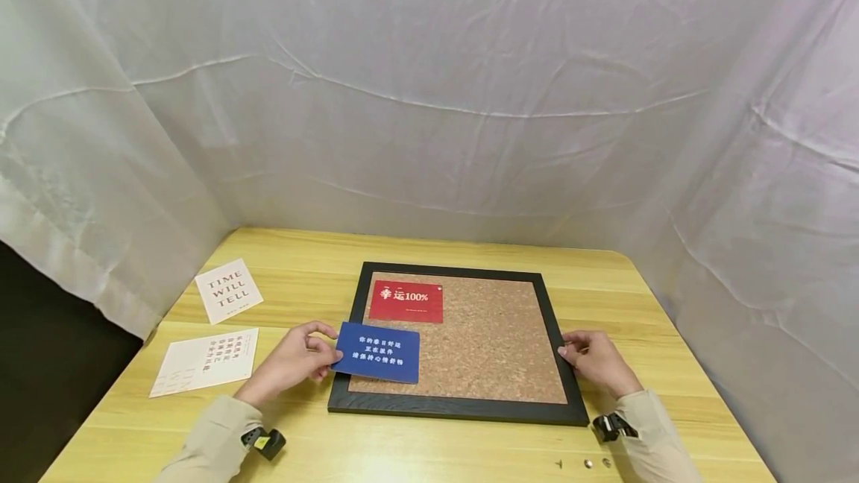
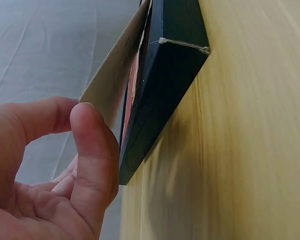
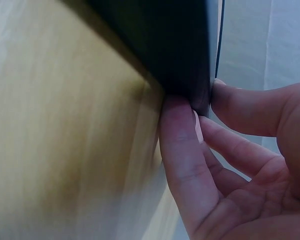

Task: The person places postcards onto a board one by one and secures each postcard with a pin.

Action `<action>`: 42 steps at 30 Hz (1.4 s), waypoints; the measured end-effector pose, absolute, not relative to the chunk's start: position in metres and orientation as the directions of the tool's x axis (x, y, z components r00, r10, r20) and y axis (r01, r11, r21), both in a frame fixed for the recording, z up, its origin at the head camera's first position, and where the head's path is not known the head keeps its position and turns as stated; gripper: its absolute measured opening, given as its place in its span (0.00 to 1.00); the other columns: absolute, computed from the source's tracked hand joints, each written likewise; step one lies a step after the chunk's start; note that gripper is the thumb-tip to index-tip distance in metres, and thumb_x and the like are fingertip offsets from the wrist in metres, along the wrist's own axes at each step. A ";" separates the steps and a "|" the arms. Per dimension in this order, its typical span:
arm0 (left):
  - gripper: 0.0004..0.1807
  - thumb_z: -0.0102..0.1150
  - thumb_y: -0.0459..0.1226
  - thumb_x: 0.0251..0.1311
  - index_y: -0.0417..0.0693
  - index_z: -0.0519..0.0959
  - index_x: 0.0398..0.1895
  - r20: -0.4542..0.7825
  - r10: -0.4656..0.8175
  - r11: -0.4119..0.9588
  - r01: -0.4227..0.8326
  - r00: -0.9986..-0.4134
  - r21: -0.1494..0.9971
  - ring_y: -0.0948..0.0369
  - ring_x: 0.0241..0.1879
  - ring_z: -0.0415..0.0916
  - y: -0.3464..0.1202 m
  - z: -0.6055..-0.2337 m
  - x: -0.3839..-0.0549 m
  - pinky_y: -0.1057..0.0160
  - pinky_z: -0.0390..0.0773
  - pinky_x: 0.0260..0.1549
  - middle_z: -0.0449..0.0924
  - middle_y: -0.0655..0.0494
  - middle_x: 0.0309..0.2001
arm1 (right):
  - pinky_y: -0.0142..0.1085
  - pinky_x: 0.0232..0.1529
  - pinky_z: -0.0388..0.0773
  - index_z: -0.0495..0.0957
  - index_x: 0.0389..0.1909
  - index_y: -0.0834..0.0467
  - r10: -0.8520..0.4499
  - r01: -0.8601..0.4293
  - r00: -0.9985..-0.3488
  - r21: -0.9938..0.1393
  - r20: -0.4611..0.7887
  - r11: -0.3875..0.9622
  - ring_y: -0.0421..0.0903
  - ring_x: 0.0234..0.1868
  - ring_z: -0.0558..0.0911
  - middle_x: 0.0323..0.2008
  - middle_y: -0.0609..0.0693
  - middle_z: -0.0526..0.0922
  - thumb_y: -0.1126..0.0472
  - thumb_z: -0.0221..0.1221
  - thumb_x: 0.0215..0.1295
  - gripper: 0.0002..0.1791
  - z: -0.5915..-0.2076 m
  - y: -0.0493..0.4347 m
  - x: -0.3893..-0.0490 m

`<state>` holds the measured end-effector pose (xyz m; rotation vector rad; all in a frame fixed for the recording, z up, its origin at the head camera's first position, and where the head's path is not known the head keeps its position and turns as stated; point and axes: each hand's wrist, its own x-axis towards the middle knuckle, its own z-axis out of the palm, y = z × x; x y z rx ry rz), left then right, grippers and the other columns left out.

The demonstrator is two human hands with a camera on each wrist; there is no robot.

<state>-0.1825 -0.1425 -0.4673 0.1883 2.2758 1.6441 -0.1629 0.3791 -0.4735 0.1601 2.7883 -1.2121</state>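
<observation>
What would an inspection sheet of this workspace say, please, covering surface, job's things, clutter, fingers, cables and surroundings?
Surface: light wood-grain table.
Job's things: blue card held over the left side of the black-framed corkboard; red card on the cork's upper left.
Clutter: "TIME WILL TELL" card and another white card at left; three small metal pieces at near right, possibly tacks.
Fingers: left hand pinches the blue card's left edge; right hand holds the corkboard's right edge.
Cables: nothing seen.
Surroundings: pale curtain behind and at both sides.
</observation>
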 end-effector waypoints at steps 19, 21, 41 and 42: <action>0.18 0.73 0.33 0.59 0.40 0.69 0.40 -0.162 0.217 0.502 -0.032 -0.963 0.864 0.62 0.15 0.68 -0.118 -0.467 -0.184 0.68 0.61 0.17 0.75 0.56 0.16 | 0.37 0.35 0.85 0.76 0.59 0.75 0.053 0.143 -0.988 -0.738 -0.144 0.659 0.46 0.37 0.82 0.40 0.61 0.84 0.69 0.59 0.73 0.18 -0.473 0.379 -0.162; 0.18 0.73 0.33 0.58 0.41 0.70 0.39 -0.167 0.195 0.524 -0.041 -0.967 0.850 0.62 0.15 0.68 -0.114 -0.467 -0.185 0.67 0.60 0.18 0.73 0.57 0.15 | 0.37 0.35 0.85 0.76 0.59 0.75 0.052 0.145 -0.988 -0.738 -0.147 0.659 0.46 0.37 0.82 0.41 0.62 0.84 0.69 0.59 0.73 0.18 -0.473 0.379 -0.162; 0.27 0.79 0.35 0.52 0.49 0.63 0.20 -0.125 0.135 0.656 -0.006 -0.983 0.755 0.61 0.21 0.61 -0.100 -0.463 -0.189 0.66 0.58 0.22 0.61 0.58 0.18 | 0.35 0.33 0.84 0.77 0.58 0.76 0.041 0.111 -0.993 -0.719 -0.113 0.686 0.46 0.37 0.82 0.41 0.63 0.85 0.68 0.59 0.73 0.18 -0.474 0.379 -0.162; 0.27 0.79 0.35 0.52 0.49 0.62 0.19 -0.125 0.135 0.658 -0.005 -0.983 0.753 0.62 0.20 0.61 -0.100 -0.464 -0.189 0.66 0.58 0.22 0.60 0.58 0.18 | 0.35 0.32 0.83 0.77 0.58 0.76 0.042 0.109 -0.993 -0.716 -0.112 0.689 0.46 0.37 0.82 0.41 0.62 0.86 0.68 0.59 0.73 0.18 -0.474 0.379 -0.163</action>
